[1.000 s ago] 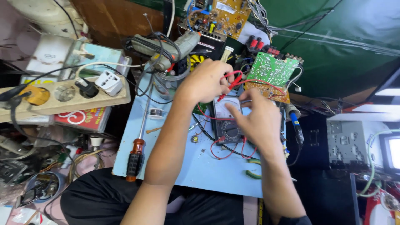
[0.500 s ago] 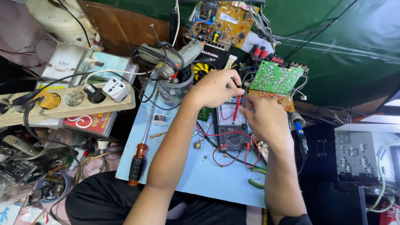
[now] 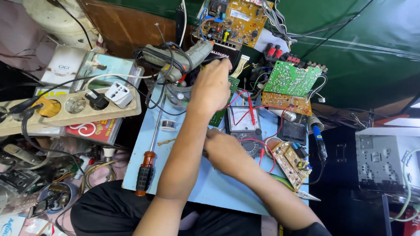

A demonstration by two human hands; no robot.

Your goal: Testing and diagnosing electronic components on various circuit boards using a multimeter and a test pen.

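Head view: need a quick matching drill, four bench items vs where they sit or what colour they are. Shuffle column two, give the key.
Column one:
1. screwdriver
2. green circuit board
3. multimeter
4. power strip

Column two:
A. far right of the blue board, solder side up
B. left of the blue board, plugs in its sockets
C. left edge of the blue board, orange and black handle
D. between left hand and right hand, red leads over it

Pairs: 1-C, 2-A, 3-D, 4-B
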